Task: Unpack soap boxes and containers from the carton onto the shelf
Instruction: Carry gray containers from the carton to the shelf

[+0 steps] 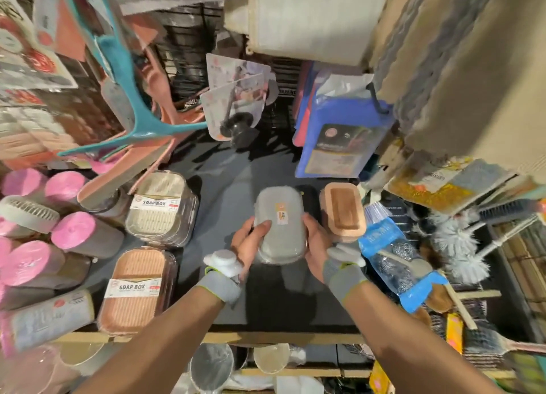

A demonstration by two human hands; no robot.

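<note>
Task partly done. Left hand (251, 243) and right hand (317, 240) grip grey container (280, 225) by sides, over dark shelf (212, 180). Two soap boxes (161, 209) and brown container (344, 212) already shelved. Carton unseen, remainder unknown.

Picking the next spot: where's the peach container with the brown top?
Head view, right of centre: peach container on the dark shelf, between the held grey container and the blue brush pack.
</note>
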